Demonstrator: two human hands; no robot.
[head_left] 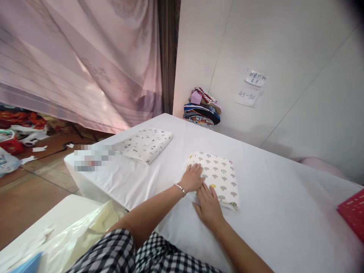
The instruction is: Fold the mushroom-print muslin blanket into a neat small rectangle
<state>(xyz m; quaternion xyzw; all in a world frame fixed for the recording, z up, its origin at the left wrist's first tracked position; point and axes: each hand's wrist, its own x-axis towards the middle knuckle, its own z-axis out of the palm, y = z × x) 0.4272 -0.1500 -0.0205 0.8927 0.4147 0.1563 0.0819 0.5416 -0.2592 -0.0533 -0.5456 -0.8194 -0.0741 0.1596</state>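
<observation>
Ok so, your left hand and right hand spread flat on mushroom-print cloth, second cloth near tabletop's left edge, clothes pile past far edge

White mushroom-print cloth, folded, seemingly several layers, flat on table.

Homelike workroom, pink curtain, handwritten wall notes, stacked folded cloths, white-draped table

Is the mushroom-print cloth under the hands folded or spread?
Folded: the mushroom-print cloth forms a compact, thick rectangle, with layered edges showing.
</observation>
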